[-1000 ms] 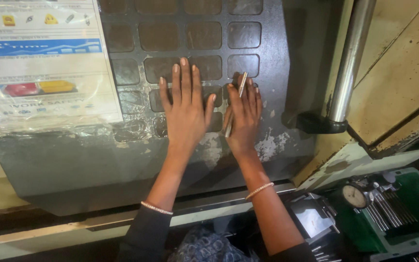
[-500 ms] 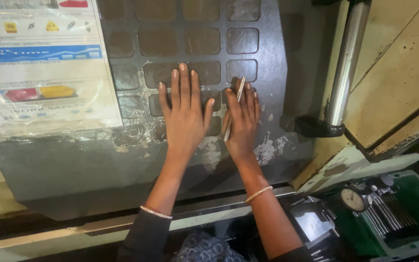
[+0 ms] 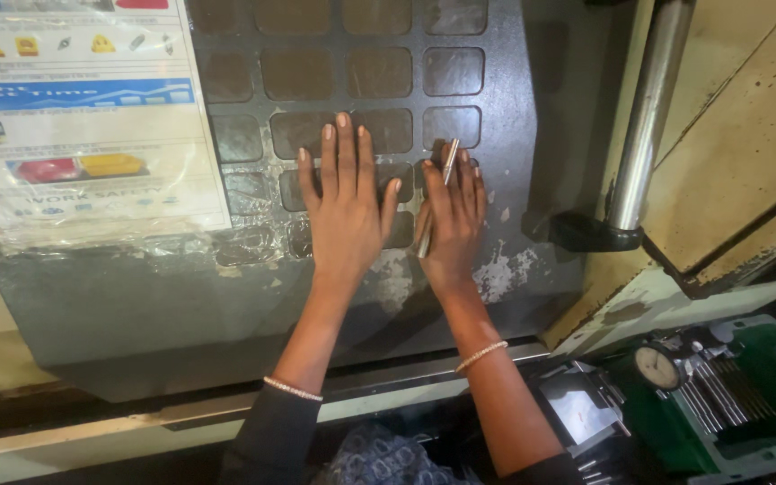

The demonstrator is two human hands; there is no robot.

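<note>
Closest to me on the right there was a green tray (image 3: 765,359) full of thin metal rods, with a round dial gauge (image 3: 656,366) sitting at its left edge. Both wrists had thin bead bracelets on them. Moving up, both my hands were pressed against the dark grey machine panel (image 3: 505,117), the one with the grid of rounded square pads. My left hand (image 3: 345,208) was flat and fully open, fingers spread a bit, holding nothing, just palm against the panel. My right hand (image 3: 454,220) sat just beside it, also mostly flat, but it had a slim metal rod (image 3: 437,199) pinned under the fingers against the panel, running up between thumb and forefinger with its tip poking out past the fingertips. Paint was chipped off near that hand. Farther left a plastic-covered safety poster (image 3: 83,117) was stuck on the panel. Far right, a shiny steel bar (image 3: 648,108) ran up into a black collar.
</note>
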